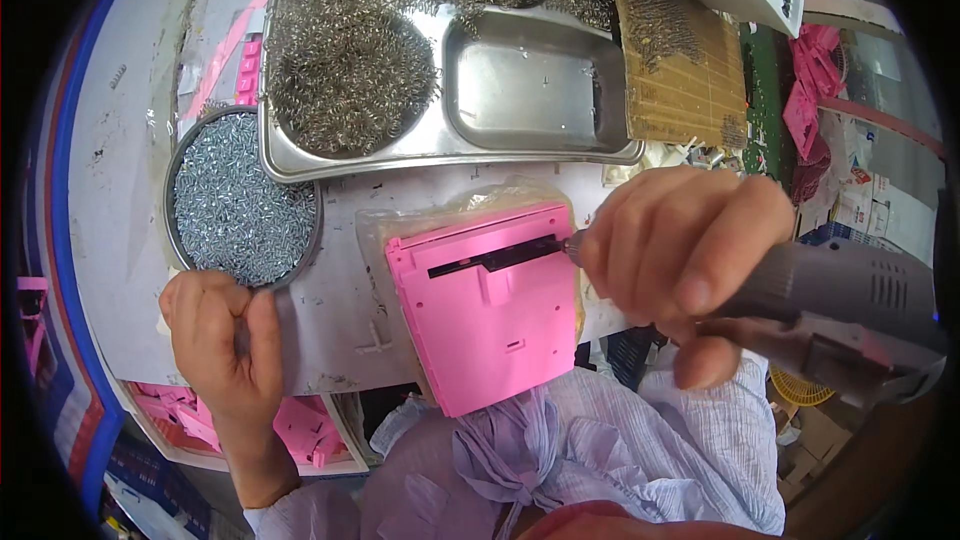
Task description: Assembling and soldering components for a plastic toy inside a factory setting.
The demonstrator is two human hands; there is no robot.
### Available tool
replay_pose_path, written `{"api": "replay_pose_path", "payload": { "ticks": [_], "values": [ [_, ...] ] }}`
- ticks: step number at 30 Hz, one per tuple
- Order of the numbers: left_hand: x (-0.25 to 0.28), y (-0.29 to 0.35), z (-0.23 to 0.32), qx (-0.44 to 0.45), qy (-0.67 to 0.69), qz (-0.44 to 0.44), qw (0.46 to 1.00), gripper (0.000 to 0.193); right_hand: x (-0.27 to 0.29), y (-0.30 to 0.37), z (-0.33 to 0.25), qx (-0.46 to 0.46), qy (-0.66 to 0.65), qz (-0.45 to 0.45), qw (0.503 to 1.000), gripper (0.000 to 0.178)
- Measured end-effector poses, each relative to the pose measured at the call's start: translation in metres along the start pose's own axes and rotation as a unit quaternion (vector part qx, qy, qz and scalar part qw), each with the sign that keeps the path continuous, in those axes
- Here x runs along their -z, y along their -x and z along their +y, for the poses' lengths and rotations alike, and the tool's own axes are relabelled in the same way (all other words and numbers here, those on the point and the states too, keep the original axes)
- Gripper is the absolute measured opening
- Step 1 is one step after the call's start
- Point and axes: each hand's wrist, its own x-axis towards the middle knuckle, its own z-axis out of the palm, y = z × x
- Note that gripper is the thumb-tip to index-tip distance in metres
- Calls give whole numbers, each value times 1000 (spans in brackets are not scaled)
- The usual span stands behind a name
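A pink plastic housing lies in front of me, its lower edge over the table's front edge. A dark strip sits in a slot across its upper part. My right hand is wrapped round a grey electric screwdriver, held sideways with its tip by the strip's right end; I cannot tell whether it touches. My left hand is closed at the near rim of a round metal bowl of small silvery screws. What its curled fingers hold, if anything, is hidden.
A steel tray heaped with small metal springs stands behind, its right compartment nearly bare. Cardboard with more springs lies beside it. Clear plastic film shows under the housing. Pink parts fill an open drawer below the table.
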Motion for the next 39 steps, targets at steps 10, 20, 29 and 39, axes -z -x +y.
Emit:
{"api": "replay_pose_path", "payload": {
  "ticks": [10,20,29,39],
  "values": [
    [-8,-6,68,-90,103,-32,990,24,-14,3,-19,27,27,75,996,43],
    [-12,0,63,-70,113,-58,989,26,-17,5,-3,33,9,86,996,37],
    [-19,3,55,-60,122,-61,989,27,-9,-3,-5,53,26,52,997,41],
    [-28,10,88,-92,199,-76,973,19,17,4,-38,80,86,92,989,22]
  ]
}}
